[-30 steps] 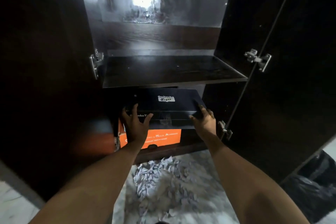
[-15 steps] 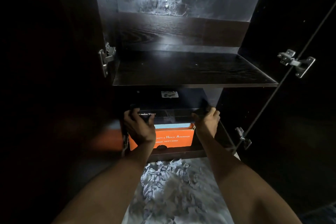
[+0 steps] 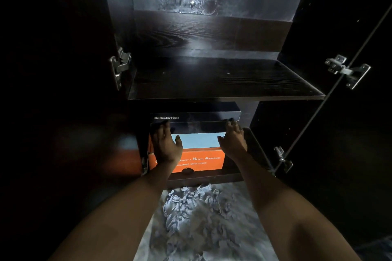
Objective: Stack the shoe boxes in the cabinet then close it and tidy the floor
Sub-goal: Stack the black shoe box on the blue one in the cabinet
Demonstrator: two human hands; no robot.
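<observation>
**Dark box seated on the stack**

Left hand (image 3: pixel 167 146) and right hand (image 3: pixel 233 141) press spread fingers against the dark shoe box (image 3: pixel 195 117), likely squaring it atop the orange box (image 3: pixel 199 162) at the lower shelf's (image 3: pixel 212 177) front edge. Crumpled paper (image 3: pixel 197 214) awaits tidying.

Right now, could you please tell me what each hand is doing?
Left hand: open, fingers pressing the dark shoe box front.
Right hand: open, fingers pressing the same box's right front edge.
</observation>
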